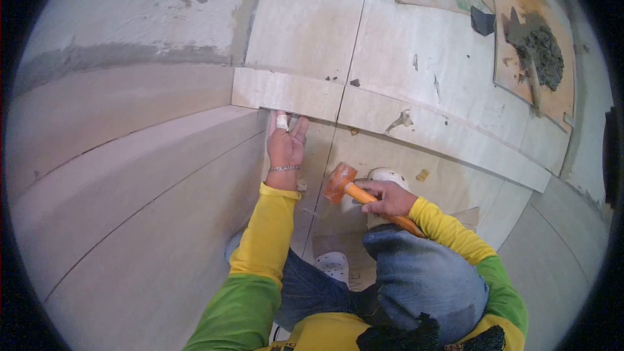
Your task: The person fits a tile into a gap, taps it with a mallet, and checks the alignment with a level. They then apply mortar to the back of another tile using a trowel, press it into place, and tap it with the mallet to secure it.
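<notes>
My left hand (286,146) is palm up with its fingers apart, the fingertips at the underside of a long pale tile strip (283,91) near its left end. White tape wraps one finger, and a bracelet circles the wrist. In my right hand (390,199) is an orange mallet (341,183), its handle gripped near the knee and its head pointing left, below the strip and apart from it. The strip runs across the edge between the upper tiles and the lower floor.
Wet mortar (541,52) sits on a brown board (510,68) at the upper right, near a dark fragment (482,21). Tiled walls (156,201) flank both sides. White clogs (333,265) stand on the lower floor beside cardboard (361,250).
</notes>
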Motion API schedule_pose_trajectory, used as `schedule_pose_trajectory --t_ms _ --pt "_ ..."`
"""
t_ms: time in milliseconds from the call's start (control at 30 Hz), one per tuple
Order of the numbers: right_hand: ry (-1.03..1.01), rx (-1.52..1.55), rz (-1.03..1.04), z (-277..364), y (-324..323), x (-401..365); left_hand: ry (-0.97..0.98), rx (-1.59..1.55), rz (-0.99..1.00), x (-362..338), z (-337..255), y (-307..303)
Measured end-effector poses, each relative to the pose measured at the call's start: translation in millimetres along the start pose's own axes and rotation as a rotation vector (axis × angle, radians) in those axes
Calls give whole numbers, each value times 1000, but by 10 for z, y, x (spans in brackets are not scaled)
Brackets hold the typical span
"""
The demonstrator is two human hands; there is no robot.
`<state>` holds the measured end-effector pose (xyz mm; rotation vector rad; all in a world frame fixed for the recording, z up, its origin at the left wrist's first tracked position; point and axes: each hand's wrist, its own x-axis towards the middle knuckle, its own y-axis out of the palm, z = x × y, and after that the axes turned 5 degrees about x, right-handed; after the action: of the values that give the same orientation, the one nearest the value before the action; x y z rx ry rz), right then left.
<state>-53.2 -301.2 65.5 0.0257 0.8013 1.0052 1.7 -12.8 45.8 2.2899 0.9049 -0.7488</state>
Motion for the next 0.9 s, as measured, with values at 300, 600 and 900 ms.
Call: schedule_pose_trajectory --t_ms 300,600,900 --pt "60 70 -74 33 129 -77 -91 197 15 -424 -47 103" --pt "-22 -291 -491 341 298 -1031 -6 286 1150 -2642 -640 1073" --pt "-122 -87 -1144 521 751 -2607 847 116 1342 -4488 -1456 745"
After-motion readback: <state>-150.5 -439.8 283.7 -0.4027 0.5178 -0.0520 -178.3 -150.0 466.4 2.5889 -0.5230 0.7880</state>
